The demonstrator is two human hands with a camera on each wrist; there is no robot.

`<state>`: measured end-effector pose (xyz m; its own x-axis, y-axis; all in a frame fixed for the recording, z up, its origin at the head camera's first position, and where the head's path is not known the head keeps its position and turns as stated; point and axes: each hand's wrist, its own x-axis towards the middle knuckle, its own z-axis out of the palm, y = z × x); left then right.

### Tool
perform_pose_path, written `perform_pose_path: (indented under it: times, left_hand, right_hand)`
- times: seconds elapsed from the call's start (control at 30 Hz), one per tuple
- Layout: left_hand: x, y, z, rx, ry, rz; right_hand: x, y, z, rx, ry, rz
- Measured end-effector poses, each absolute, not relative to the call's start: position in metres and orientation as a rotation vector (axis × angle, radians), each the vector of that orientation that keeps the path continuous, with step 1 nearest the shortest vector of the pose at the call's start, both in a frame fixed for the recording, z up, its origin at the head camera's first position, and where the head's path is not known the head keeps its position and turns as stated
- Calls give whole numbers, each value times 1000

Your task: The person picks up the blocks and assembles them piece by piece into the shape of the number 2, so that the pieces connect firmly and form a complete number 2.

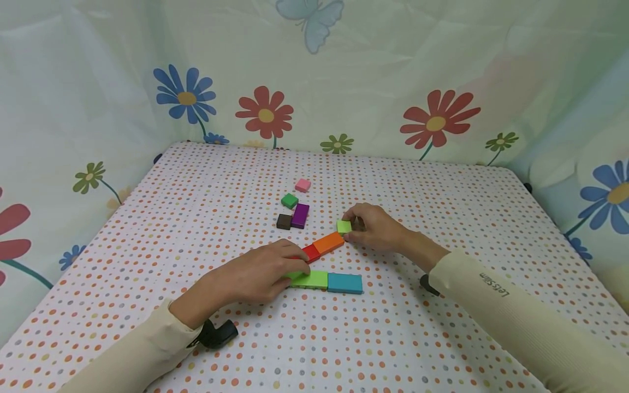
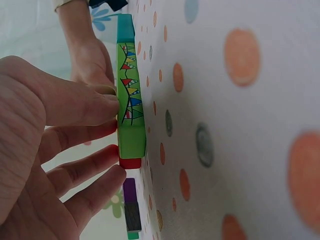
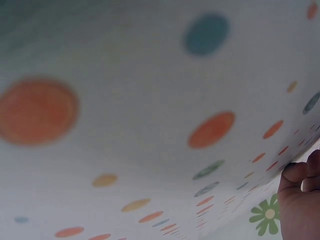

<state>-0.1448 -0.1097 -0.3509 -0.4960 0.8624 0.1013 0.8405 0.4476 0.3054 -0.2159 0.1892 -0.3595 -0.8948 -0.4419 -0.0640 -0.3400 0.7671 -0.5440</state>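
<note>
The right hand (image 1: 371, 226) pinches a small lime-green square block (image 1: 344, 226) beside a flat orange rectangular block (image 1: 328, 243); squaring their edges before releasing should help. On the dotted tabletop (image 1: 417, 338), the left hand (image 1: 260, 271) lightly grips a bright-green rectangular block (image 1: 316, 279), whose printed bunting (image 2: 131, 85) only the left wrist view reveals

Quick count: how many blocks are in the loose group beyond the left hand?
4: the pink block farthest away, the dark green block nearer, then the purple block and dark brown block side by side. None looks hidden there.
</note>
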Motion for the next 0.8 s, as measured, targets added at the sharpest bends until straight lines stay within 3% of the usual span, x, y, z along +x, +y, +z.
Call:
perform_pose_path:
  times: [0.8]
  left_hand:
    - [-145,-109,-350,1544,2617,483]
  right_hand:
    - [-215,190,-360,-632,2776,-788]
